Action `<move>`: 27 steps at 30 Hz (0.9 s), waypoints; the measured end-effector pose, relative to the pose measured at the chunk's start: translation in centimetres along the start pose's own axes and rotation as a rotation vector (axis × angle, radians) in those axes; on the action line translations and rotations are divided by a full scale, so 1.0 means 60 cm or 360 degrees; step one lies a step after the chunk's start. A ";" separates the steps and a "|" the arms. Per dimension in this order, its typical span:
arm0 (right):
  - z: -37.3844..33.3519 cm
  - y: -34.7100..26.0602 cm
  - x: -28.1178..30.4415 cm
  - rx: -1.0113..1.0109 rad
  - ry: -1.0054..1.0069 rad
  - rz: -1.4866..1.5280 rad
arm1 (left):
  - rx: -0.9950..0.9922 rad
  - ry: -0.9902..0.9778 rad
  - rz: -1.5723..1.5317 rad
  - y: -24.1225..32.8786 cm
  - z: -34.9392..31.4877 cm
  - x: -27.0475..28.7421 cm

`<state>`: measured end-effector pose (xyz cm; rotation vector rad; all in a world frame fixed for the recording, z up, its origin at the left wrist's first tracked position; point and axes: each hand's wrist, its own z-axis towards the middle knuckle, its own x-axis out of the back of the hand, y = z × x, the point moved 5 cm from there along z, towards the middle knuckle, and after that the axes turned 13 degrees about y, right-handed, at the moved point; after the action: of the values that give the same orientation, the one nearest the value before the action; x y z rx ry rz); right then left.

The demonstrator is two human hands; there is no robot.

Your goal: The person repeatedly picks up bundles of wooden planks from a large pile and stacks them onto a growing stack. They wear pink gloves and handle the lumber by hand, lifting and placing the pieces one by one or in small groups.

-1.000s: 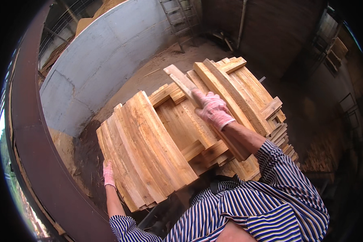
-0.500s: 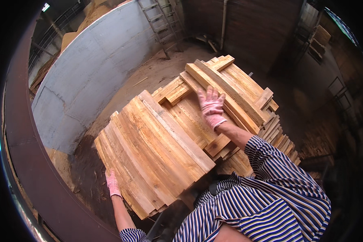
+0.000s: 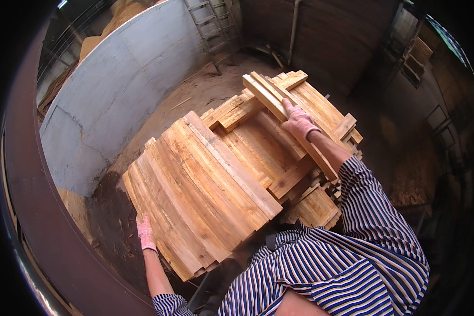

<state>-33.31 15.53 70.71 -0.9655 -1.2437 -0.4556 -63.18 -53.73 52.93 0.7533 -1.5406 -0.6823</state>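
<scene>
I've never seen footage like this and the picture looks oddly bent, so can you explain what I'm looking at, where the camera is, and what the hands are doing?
The camera sits on a person's head and looks down, so you see their own arms coming up from the bottom. Its very wide lens bends straight edges near the rim, which is why the boards and the grey wall look curved.

In the middle is a stack of rough wooden boards, laid in layers that cross one another. The person wears a striped shirt and pink work gloves. The left hand rests against the near left edge of the stack. The right hand reaches across and grips a long plank lying on top.

Around the stack is a dirt floor, a ladder leaning by the wall, and a dark wooden wall behind.
</scene>
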 end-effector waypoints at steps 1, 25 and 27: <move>0.011 0.012 0.005 0.0063 -0.0137 0.0199 | 0.0037 -0.0019 -0.0100 0.011 -0.005 -0.006; -0.052 -0.102 -0.091 0.0551 0.0187 0.0202 | 0.0341 -0.0106 -0.0514 0.125 -0.070 -0.062; -0.035 -0.118 -0.059 0.0534 0.0214 -0.0618 | 0.0366 -0.0079 -0.0471 0.101 -0.071 -0.037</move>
<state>-38.49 9.26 69.95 -0.4020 -1.3359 -0.5810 -59.28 -48.27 56.74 1.1610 -1.5856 -0.7515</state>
